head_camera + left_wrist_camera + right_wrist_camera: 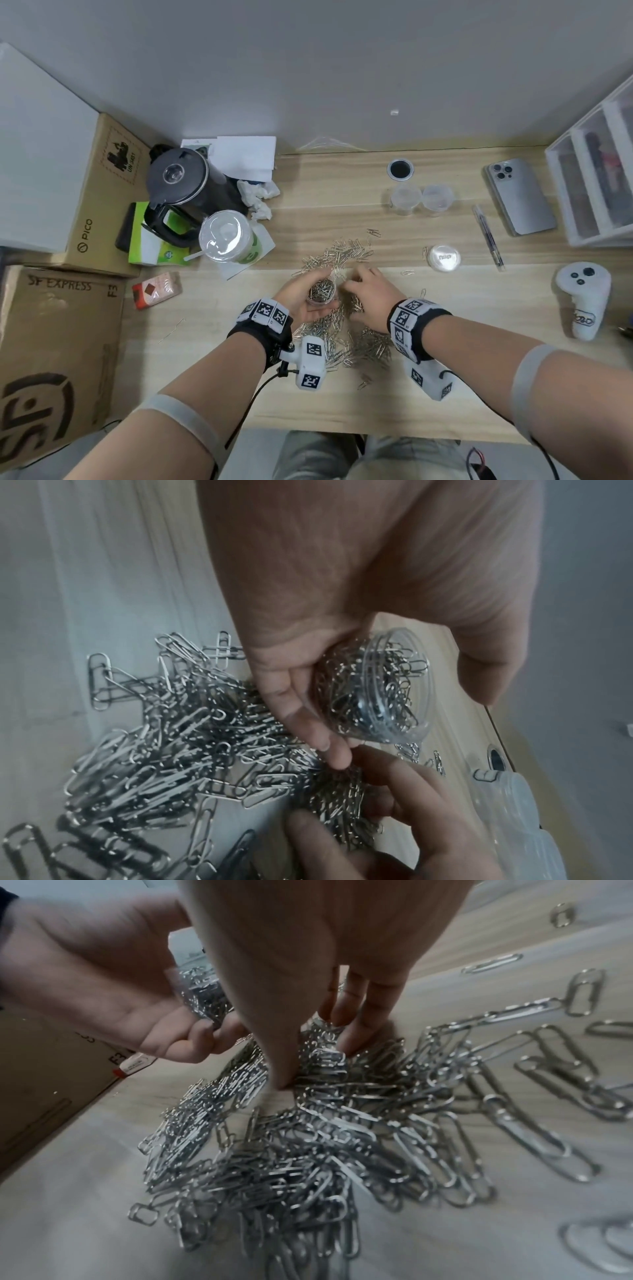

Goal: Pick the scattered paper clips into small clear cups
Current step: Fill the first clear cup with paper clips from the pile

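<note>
Here left hand [301, 298] grips clip-filled cup [321, 291], mouth up; right hand [371, 294] fingers curled, pinching paper clips [308, 1123].

Black wristbands [260, 337] with tag-marked white blocks, grey armbands [529, 380], cables

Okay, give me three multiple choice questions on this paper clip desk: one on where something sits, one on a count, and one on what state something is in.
1. Where does the phone lie?
A. far right of the desk, beside the drawer unit
B. on the cardboard boxes
C. under the kettle

2. How many empty clear cups stand near the desk's grommet hole?
A. none
B. two
C. five

3. What state is the cup in the left hand?
A. empty
B. lidded
C. open, holding many clips

Answers: A, it lies face down by the drawers; B, a pair stands side by side; C, clips show inside the open rim.
</note>
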A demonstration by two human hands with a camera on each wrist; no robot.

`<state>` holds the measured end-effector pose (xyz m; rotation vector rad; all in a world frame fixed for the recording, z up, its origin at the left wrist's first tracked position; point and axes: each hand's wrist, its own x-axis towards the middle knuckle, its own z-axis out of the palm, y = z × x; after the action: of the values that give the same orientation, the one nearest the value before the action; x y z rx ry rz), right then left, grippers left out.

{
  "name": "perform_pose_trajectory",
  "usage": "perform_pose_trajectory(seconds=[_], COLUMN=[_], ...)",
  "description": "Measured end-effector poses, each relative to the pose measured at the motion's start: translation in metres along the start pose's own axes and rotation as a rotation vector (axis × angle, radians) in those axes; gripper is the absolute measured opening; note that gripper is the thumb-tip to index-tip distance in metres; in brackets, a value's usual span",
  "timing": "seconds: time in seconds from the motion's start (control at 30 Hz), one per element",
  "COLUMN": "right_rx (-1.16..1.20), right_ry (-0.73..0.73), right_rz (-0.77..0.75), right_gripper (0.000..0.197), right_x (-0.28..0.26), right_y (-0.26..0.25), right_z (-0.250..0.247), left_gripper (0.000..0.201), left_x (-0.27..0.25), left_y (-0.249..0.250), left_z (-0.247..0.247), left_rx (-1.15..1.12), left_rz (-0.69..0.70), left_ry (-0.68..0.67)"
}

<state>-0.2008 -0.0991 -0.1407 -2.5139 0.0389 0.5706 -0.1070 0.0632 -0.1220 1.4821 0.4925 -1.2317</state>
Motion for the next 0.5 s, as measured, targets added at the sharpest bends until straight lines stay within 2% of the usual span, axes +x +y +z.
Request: perform_pose_trajectory(seconds=[0.1, 0.17, 0.27, 0.4, 0.5], right_rx=[0.054, 0.069, 0.096, 0.099, 0.115], right_ry=[-0.002, -0.006, 0.001, 0.026, 0.053], right_rz=[-0.010, 0.001, 0.040, 0.106, 0.172], right_gripper=[0.040, 0.038, 0.026, 0.015, 0.011], right_x=[0.001, 0.002, 0.002, 0.000, -0.002], right_y=[-0.006, -0.007, -0.010, -0.013, -0.009], right_z=[0.003, 0.006, 0.006, -0.001, -0.008], left_gripper=[0.042, 0.042, 0.053, 0.052, 0.068], left_x=[-0.003, -0.004, -0.007, -0.010, -0.014], left_y=[-0.002, -0.002, -0.003, -0.003, 0.000], left_z=[-0.007, -0.009, -0.011, -0.012, -0.011], left_rx=[-0.002, -0.005, -0.005, -0.013, -0.008], left_rz=[-0.014, -0.029, -0.044, -0.044, -0.053], left_ry=[0.012, 0.022, 0.031, 0.016, 0.017])
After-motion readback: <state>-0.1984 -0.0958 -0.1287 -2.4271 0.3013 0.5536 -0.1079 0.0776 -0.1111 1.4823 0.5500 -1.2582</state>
